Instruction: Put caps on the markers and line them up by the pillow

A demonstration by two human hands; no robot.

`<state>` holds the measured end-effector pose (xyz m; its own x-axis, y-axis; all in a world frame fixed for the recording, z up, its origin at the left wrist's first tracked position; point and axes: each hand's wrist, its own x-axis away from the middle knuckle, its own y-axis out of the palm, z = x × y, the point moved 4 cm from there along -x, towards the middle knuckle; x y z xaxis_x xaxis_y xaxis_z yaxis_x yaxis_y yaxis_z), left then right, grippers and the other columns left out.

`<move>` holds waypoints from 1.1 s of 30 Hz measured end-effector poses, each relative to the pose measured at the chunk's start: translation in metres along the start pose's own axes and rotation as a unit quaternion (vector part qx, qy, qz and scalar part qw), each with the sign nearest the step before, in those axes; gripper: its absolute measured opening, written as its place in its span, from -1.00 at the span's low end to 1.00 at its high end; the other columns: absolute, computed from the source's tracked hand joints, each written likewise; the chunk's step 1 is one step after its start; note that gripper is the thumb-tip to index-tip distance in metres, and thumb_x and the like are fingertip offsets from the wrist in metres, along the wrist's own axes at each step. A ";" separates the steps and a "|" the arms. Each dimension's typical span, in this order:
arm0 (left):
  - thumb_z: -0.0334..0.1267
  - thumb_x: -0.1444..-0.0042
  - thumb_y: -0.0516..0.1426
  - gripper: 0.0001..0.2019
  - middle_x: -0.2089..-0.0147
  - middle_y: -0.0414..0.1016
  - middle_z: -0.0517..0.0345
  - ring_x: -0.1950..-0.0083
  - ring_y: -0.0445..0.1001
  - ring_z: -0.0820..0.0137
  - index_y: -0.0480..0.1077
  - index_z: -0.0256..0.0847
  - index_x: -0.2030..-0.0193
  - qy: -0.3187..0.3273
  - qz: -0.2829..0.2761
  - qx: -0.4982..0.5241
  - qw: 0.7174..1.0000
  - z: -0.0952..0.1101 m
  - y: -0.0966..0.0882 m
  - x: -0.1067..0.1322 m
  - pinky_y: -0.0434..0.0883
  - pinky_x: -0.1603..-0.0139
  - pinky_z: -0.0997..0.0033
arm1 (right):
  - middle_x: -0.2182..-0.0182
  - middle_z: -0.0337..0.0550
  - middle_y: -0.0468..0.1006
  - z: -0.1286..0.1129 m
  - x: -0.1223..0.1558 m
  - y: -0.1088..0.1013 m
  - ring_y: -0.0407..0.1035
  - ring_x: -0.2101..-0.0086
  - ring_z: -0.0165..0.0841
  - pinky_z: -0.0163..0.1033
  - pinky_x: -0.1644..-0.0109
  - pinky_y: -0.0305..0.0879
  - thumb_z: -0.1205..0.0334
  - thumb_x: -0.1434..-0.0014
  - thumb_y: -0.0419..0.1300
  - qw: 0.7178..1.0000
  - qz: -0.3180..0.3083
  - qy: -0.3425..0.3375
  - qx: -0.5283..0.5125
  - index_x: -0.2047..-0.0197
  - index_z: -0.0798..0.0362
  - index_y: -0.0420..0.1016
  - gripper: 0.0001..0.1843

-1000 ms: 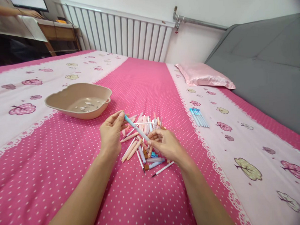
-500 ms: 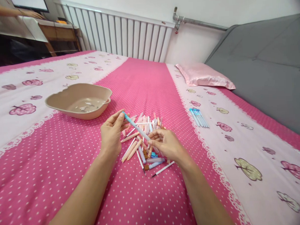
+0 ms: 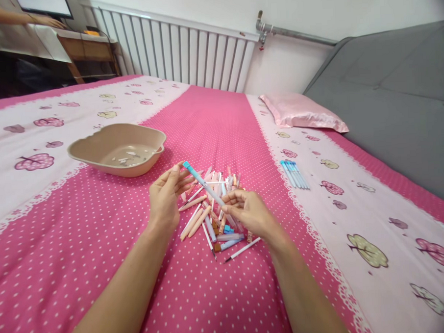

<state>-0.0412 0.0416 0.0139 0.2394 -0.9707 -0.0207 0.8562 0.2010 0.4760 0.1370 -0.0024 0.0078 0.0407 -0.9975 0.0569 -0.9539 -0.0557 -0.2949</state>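
Note:
A pen (image 3: 211,190) with a bright blue cap end and a pale barrel slants above a heap of pens and loose pen parts (image 3: 198,221). My right hand (image 3: 248,212) pinches its lower, pale end between thumb and fingers. My left hand (image 3: 165,196) is beside the blue end, its fingers apart, with a small gap between thumb and pen. The heap on the bed holds pink, peach and lilac barrels, thin white refills and small blue and brown pieces. My right hand hides part of it.
A tan plastic basin (image 3: 133,165) with small white scraps inside stands at left. Several blue-capped pens (image 3: 295,174) lie in a row at right on the patterned bedspread (image 3: 220,117). Farther back are a pink pillow (image 3: 304,113), a radiator (image 3: 172,43) and another person's hand (image 3: 50,21) at a desk.
My left thumb has come away from the pen's blue end. The pen has shifted slightly right and turned a little in my right hand.

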 end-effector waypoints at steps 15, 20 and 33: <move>-0.13 0.23 0.35 -0.69 0.43 0.53 0.17 0.45 0.47 0.54 0.50 -0.28 0.36 0.017 0.008 -0.002 1.000 -0.001 -0.001 -0.002 0.37 0.44 0.60 | 0.46 -0.19 0.54 0.002 -0.001 0.002 0.43 0.43 -0.41 -0.28 0.27 0.36 0.41 0.07 0.25 1.000 -0.006 -0.002 0.004 0.36 0.13 0.48 -0.88; -0.13 0.24 0.35 -0.67 0.42 0.52 0.16 0.46 0.46 0.54 0.50 -0.29 0.35 0.018 0.011 -0.004 1.000 -0.002 -0.002 -0.002 0.37 0.45 0.61 | 0.46 -0.19 0.54 0.003 -0.001 0.002 0.43 0.43 -0.41 -0.29 0.26 0.36 0.39 0.07 0.25 1.000 -0.004 -0.002 0.008 0.36 0.12 0.48 -0.88; -0.07 0.16 0.31 -0.63 0.29 0.58 -0.01 0.40 0.51 0.46 0.51 -0.30 0.26 -0.024 -0.056 -0.059 0.996 -0.006 0.002 0.002 0.40 0.38 0.55 | 0.47 -0.18 0.52 0.000 -0.002 -0.005 0.42 0.42 -0.40 -0.27 0.26 0.37 0.39 0.10 0.25 0.999 0.040 -0.008 -0.014 0.38 0.14 0.47 -0.87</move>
<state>-0.0362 0.0414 0.0093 0.1203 -0.9924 -0.0241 0.9248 0.1032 0.3663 0.1419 -0.0003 0.0097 -0.0319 -0.9993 0.0197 -0.9624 0.0254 -0.2703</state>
